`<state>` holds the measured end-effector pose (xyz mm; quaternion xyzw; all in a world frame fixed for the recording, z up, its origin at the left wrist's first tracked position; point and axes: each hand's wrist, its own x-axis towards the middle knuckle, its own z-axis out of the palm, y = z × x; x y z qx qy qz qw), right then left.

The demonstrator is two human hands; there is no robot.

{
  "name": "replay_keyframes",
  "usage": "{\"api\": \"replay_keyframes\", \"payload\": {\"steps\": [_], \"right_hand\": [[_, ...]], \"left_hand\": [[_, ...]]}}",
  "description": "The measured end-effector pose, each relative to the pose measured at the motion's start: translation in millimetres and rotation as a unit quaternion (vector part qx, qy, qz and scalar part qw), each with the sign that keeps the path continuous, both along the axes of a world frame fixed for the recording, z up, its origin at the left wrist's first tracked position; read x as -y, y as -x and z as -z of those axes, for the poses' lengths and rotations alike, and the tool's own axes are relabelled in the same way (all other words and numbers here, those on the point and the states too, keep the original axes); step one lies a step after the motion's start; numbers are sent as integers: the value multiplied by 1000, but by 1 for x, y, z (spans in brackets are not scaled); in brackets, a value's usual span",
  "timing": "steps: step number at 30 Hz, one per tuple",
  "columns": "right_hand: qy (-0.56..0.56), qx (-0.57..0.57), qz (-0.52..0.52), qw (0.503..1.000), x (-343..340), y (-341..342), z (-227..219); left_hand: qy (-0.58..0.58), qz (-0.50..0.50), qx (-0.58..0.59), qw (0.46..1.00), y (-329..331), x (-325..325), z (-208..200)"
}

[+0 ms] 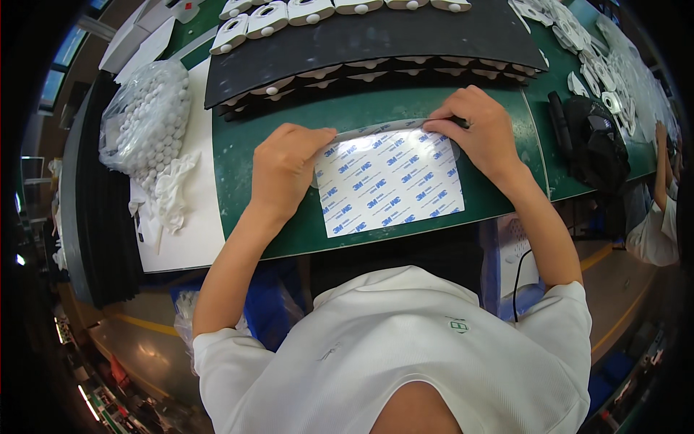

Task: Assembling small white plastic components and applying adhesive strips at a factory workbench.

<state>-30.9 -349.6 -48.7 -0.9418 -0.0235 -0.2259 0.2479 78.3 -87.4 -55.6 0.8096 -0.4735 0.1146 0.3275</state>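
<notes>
A white adhesive-backing sheet point(390, 181) with a repeated blue print lies on the green tabletop in front of me. Along its far edge a clear, shiny strip point(379, 129) is lifted and curled. My left hand point(285, 170) is closed at the far left corner, thumb and forefinger pinching the strip's end. At the far right corner, my right hand point(481, 130) pinches the other end, its fingers bent. How far the strip is separated from the sheet, I cannot tell.
Beyond the sheet, stacked black boards point(376, 50) carry white ring-shaped parts point(311, 11). On the left are a plastic bag of white balls point(148, 119) and crumpled white cloth point(173, 192). A black bag point(596, 141), more white parts point(571, 32) and another person's arm point(661, 155) are on the right.
</notes>
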Motion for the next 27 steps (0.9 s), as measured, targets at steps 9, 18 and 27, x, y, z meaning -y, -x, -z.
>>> {"api": "replay_keyframes", "payload": {"steps": [9,18,27], "right_hand": [[-134,-164,96,972,28,8,-9],[-32,-18,-23,999,-25,13,-15],[10,-162,-201,966,-55,20,-5]], "left_hand": [[17,-57,-87,994,-6,-11,0],[-58,11,78,995,20,-7,-20],[-137,142,-4,980,26,0,-13]]}}
